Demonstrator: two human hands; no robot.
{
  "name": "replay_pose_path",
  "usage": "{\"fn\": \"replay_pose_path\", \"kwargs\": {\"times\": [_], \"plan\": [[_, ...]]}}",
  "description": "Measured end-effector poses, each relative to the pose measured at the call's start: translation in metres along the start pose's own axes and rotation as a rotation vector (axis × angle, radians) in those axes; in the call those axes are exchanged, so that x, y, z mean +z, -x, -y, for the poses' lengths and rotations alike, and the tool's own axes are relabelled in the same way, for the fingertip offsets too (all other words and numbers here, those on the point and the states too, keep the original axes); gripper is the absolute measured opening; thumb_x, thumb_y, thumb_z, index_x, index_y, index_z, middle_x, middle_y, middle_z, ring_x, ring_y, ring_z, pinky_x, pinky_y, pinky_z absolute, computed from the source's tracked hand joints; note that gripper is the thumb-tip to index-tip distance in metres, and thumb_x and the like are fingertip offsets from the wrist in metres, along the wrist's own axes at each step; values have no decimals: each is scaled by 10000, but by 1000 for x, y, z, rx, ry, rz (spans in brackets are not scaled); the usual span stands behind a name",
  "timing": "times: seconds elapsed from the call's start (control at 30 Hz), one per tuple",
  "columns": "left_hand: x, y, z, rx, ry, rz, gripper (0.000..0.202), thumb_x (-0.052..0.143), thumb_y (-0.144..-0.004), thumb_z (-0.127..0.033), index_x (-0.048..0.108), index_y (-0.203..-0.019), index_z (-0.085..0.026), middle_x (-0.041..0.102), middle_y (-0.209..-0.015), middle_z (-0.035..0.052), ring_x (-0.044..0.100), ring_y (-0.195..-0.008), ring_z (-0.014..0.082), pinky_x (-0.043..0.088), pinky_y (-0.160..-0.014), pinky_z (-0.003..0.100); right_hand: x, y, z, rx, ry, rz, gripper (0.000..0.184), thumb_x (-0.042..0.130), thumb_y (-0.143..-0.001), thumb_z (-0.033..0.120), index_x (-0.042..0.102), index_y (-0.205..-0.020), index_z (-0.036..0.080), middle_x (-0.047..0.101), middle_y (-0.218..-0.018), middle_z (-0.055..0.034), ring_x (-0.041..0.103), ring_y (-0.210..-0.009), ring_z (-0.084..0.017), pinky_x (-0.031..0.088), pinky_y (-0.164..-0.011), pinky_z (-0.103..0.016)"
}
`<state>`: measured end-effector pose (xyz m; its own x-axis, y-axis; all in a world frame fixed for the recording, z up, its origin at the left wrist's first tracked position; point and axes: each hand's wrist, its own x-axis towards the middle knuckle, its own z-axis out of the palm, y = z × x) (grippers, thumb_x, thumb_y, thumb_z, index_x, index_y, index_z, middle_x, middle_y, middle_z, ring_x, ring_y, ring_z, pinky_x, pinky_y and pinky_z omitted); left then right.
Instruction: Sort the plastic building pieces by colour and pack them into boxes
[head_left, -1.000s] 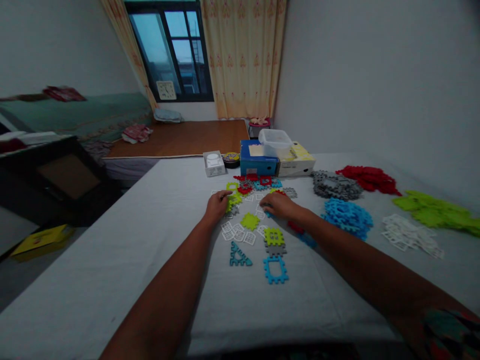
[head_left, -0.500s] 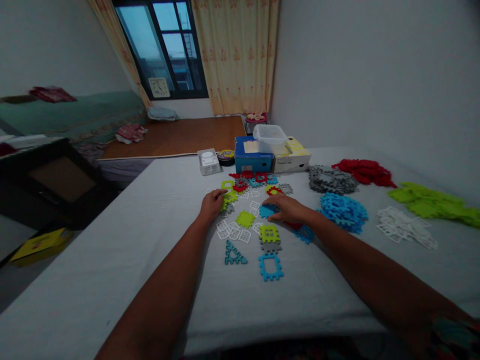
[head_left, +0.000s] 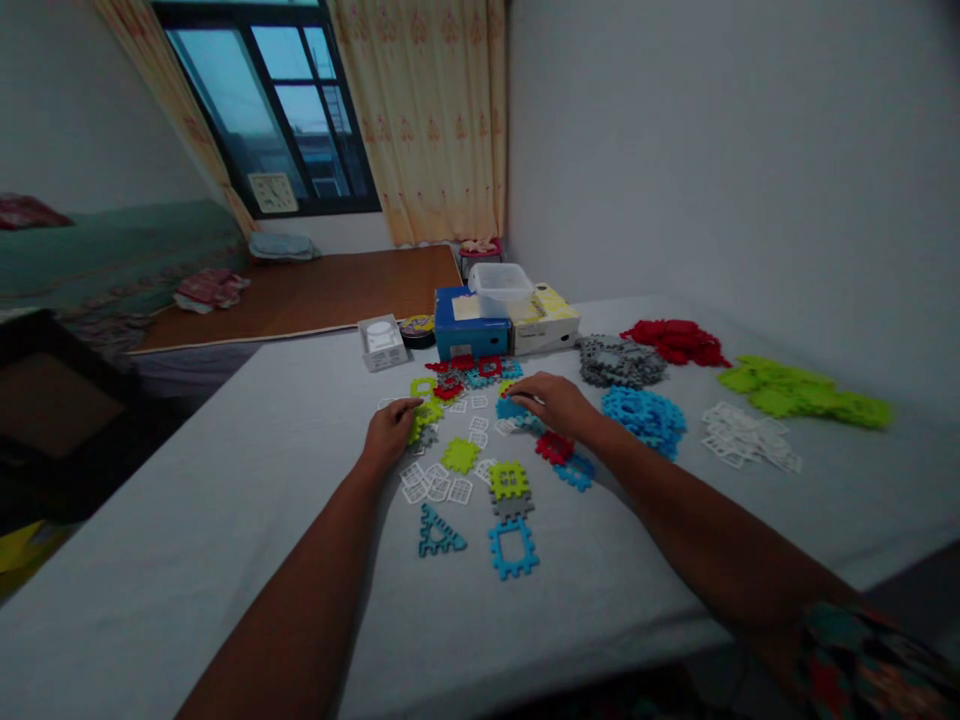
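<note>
Flat toothed plastic tiles lie scattered on a grey-white sheet (head_left: 225,520). My left hand (head_left: 390,432) rests fingers down on a lime green tile (head_left: 427,412), gripping its edge. My right hand (head_left: 553,402) lies over a blue tile (head_left: 511,408), fingers curled onto it. Between and below the hands are a lime green tile (head_left: 459,455), white window pieces (head_left: 435,485), a green and grey pair (head_left: 510,488), a teal triangle (head_left: 439,533) and a blue frame (head_left: 513,548). A red tile (head_left: 553,446) and a blue tile (head_left: 575,470) lie beside my right forearm.
Sorted heaps sit to the right: grey (head_left: 619,362), red (head_left: 675,340), blue (head_left: 645,417), lime green (head_left: 802,392), white (head_left: 750,437). Boxes stand at the back: blue box (head_left: 465,330), clear tub (head_left: 500,288), yellow-white box (head_left: 547,318), small white box (head_left: 381,342). A window and curtains lie beyond.
The view has swung right and tilted. My right hand slid up and left onto the blue tile, uncovering the red and blue tiles by the forearm. My left hand stays on the green tile.
</note>
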<state>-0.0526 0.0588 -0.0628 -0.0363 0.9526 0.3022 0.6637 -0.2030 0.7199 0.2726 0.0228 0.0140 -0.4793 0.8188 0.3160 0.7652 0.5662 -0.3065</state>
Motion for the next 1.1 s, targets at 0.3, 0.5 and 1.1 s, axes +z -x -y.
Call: {"fn": "replay_pose_path", "kwargs": {"times": [0.3,0.5,1.1], "plan": [[-1,0,0,-8,-24,19,405,470,-803,-299,738,-1088,-195,747,-1100,57,684,-988,233,518,-931,342,-107,60,-80,323,94,54,151,606,-835,316,705,-876,210,736,-847,-23,656,-775,-166,452,-659,-245],[-1,1,-2,1,-16,16,411,471,-803,-291,737,-1095,-178,745,-1106,61,687,-959,229,523,-918,339,-105,79,-105,458,250,17,173,606,-830,338,732,-882,231,744,-890,-34,664,-804,-194,444,-650,-263],[4,2,-4,19,28,13,371,481,-797,-180,751,-1053,-187,749,-1103,53,672,-1053,216,490,-1000,351,18,10,55,-203,140,477,242,723,-806,338,689,-1013,220,691,-1080,-76,612,-1022,-246,452,-767,-291]]}}
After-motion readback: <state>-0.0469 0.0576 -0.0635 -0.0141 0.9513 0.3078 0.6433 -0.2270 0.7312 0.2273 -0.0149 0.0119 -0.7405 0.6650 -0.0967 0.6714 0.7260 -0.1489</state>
